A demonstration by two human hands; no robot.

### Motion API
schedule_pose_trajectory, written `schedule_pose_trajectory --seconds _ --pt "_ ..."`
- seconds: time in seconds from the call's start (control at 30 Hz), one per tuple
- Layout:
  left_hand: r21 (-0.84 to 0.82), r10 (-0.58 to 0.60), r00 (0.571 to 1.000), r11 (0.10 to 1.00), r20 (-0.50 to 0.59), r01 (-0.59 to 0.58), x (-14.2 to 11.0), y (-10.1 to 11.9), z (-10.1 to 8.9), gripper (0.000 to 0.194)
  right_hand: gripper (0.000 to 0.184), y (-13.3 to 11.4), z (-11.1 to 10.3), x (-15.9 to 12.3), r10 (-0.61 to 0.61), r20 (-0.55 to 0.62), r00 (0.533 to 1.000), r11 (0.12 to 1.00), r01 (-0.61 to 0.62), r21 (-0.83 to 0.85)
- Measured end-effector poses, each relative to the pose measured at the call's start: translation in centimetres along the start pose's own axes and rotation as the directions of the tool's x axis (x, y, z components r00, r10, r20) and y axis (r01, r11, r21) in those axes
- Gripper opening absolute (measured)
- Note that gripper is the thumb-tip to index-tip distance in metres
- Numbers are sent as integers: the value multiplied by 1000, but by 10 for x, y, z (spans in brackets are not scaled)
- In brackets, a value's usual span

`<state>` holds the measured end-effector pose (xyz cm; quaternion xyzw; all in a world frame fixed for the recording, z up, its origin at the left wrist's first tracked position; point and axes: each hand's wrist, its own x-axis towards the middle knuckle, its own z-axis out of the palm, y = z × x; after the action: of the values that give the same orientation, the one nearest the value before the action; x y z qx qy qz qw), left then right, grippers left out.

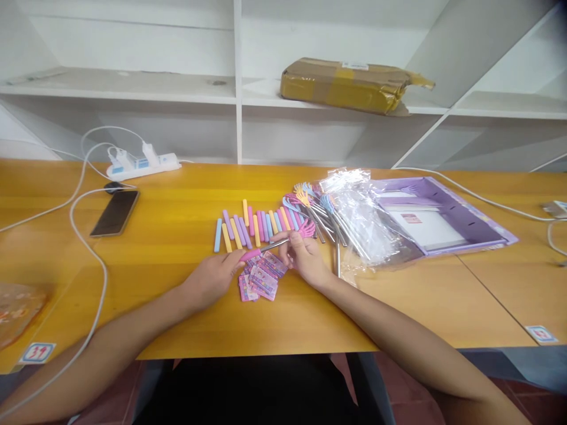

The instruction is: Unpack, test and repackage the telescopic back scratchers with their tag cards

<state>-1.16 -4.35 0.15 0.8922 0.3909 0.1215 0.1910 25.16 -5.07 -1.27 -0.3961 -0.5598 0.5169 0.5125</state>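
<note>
My left hand [212, 276] is closed around the pink handle of a back scratcher [271, 245] with a metal rod. At its other end, near the pink claw head, my right hand [305, 255] grips the rod with its fingers. Beneath the back scratcher lies a small pile of pink and purple printed cards [262, 281]. Behind my hands, blue, yellow, pink and purple handle sleeves [239, 230] lie side by side in a rough row. Several more back scratcher heads [303, 193] with metal rods are heaped just beyond my right hand.
Clear plastic bags [365, 218] lie beside an open purple box [469, 245] on the right. A phone [115, 213], a white power strip [144, 166] and loose cables are on the left. A taped carton [345, 87] sits on the shelf above the table [310, 330].
</note>
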Motion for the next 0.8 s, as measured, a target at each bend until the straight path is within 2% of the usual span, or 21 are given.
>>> schedule_pose_trajectory --seconds 0.2,0.33,0.4,0.5,0.6,0.67,0.7,0.73,0.8 --pt "51 14 1000 999 -8 -14 0 -4 3 41 67 -1 2 -3 -22 19 1000 998 23 -62" --pt "82 68 996 995 -59 -63 0 -5 5 42 66 4 5 -8 -43 40 998 998 44 -33" --pt "65 77 996 995 -48 -73 0 -2 2 43 67 6 8 -9 -50 16 999 999 50 -16" --pt "15 -3 1000 1000 15 3 2 3 -9 44 65 2 10 -3 -79 -43 996 997 78 -28" --pt "-79 -102 994 991 30 105 4 5 -24 45 57 -11 4 13 -175 -55 983 978 167 -126" --pt "-131 -110 994 985 17 111 4 5 -36 47 55 -23 -7 22 -311 -51 949 911 282 -303" --pt "-141 -103 995 985 11 103 4 6 -43 48 58 -29 -14 25 -391 -24 920 839 345 -422" --pt "-142 -98 995 985 10 98 4 7 -51 50 62 -35 -22 26 -468 29 883 735 407 -542" --pt "-122 -91 995 988 37 95 1 11 -66 52 62 -48 -36 23 -565 209 798 467 518 -717"
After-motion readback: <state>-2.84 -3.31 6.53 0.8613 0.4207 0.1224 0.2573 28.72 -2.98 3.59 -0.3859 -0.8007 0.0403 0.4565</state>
